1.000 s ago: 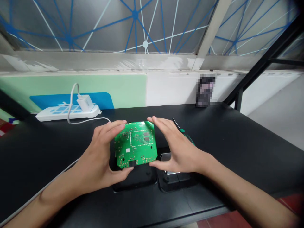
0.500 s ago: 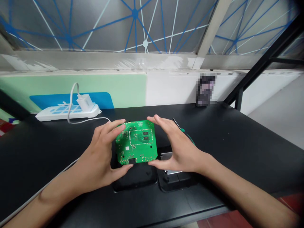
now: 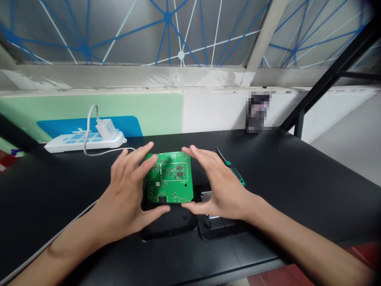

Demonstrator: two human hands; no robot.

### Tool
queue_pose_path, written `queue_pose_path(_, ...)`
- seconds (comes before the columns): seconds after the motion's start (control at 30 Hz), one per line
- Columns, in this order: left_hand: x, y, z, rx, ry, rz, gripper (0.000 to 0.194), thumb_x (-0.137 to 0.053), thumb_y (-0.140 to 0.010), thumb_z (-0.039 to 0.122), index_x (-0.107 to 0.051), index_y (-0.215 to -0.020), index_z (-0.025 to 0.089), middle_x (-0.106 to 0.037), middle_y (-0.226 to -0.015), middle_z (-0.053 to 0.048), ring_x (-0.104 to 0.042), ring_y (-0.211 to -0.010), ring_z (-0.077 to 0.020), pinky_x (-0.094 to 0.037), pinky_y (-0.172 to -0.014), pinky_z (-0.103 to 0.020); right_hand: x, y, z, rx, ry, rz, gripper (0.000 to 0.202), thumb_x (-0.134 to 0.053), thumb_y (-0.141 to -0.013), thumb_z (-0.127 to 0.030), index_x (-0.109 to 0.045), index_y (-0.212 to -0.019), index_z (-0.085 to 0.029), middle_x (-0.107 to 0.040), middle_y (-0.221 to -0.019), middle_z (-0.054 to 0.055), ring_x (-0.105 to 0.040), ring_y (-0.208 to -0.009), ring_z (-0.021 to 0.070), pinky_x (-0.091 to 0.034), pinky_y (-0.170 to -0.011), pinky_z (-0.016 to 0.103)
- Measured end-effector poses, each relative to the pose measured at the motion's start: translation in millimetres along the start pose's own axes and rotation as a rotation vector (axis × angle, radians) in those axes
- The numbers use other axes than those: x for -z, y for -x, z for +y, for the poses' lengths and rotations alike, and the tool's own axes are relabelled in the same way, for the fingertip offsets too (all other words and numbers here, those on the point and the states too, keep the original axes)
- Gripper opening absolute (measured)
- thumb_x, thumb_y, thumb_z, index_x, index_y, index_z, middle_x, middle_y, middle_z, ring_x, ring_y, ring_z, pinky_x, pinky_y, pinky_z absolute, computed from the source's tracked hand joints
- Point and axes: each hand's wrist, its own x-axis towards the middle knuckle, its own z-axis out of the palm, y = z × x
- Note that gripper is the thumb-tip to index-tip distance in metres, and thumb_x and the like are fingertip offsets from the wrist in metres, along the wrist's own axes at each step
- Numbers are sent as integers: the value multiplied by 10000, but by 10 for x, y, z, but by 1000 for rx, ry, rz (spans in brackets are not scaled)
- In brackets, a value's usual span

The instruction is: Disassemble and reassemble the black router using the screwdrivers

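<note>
A green circuit board [image 3: 174, 188] is held up over the table, its face with two dark chips toward me. My right hand [image 3: 222, 184] grips it at its right side, fingers on the top edge and thumb at the bottom edge. At the board's left side my left hand [image 3: 127, 190] is spread, fingers and thumb apart and overlapping the board's left part in view. Beneath the board lies a black plastic casing part [image 3: 169, 226]. A second black casing part [image 3: 220, 232] with a silver metal plate [image 3: 205, 196] in it is partly hidden by my right hand.
A screwdriver [image 3: 235, 172] with a green and black handle lies behind my right hand. At the back left, a white power strip [image 3: 65, 143] carries a white charger [image 3: 107, 129] with a white cable. A pixelated dark object [image 3: 257, 113] stands against the wall.
My left hand's fingers have opened away from the board's left edges. The board has shifted slightly left with my right hand, and more of the screwdriver's handle shows.
</note>
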Motion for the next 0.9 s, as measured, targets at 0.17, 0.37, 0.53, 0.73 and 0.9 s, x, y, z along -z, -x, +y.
queue_pose_path(0.17,-17,-26,103,-13,-32,15,986,-772,-862,365,-145,-1621,307,-398,-1612,-127,-376,-1470,-392,-147,-1250,-677,-60,-9,-65,74,63,1,1036,-711,-860,-447,-100,-1620,-95,-506,-1532,237,-475,-1439,340,-494,-1127,560)
queue_pose_path(0.37,-12,-21,115,-58,-75,27,932,-726,-892,355,-154,-1627,343,-481,-1555,-89,-441,-1389,-373,-231,-1219,-631,-90,-24,-128,120,78,26,1026,-670,-896,-456,-46,-1636,-114,-511,-1542,216,-474,-1451,324,-512,-1125,547)
queue_pose_path(0.53,-1,-16,118,-75,-112,18,877,-698,-917,299,-178,-1621,341,-424,-1597,-100,-451,-1361,-368,-334,-1125,-586,-88,-19,-153,134,78,24,1015,-640,-918,-457,-4,-1640,-132,-485,-1568,209,-435,-1486,314,-497,-1143,558)
queue_pose_path(0.73,19,-10,119,-59,-78,29,866,-705,-901,266,-218,-1610,363,-454,-1566,-100,-482,-1322,-397,-355,-1092,-614,-101,-8,-169,123,-19,-7,1029,-668,-919,-387,29,-1641,-163,-383,-1636,201,-293,-1572,271,-398,-1232,533)
queue_pose_path(0.9,42,-22,131,21,188,123,1003,-832,-818,313,-206,-1600,340,-443,-1543,-139,-462,-1361,-427,-409,-1090,-674,-101,-17,-175,-11,-245,-16,1229,-774,-816,-550,83,-1638,-232,-204,-1715,185,-243,-1591,305,-333,-1258,564)
